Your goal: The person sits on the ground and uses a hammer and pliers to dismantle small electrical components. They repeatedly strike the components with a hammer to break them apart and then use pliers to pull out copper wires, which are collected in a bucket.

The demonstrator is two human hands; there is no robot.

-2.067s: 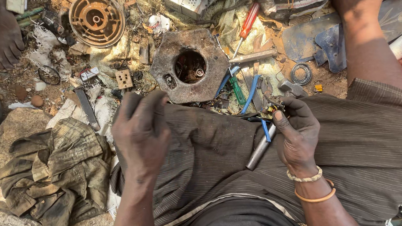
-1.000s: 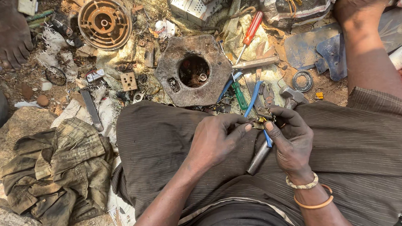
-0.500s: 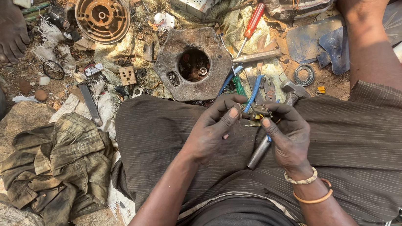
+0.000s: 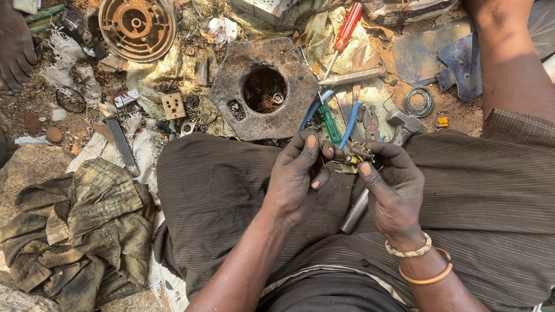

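Person sitting on ground, brown striped cloth covering lap. Metal housing lying far of hands, red screwdriver far right. Left hand and right hand meeting over lap, fingertips of both pinching small brass part. Part looking light, stiff, greasy, likely slippery; gripping by edges seeming best. Yellowish, dirty, irregular.

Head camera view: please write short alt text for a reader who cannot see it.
Seated on the ground, a person's left hand and right hand together hold a small metal part over their lap. Ahead lie a metal housing, a red-handled screwdriver and scattered scrap.
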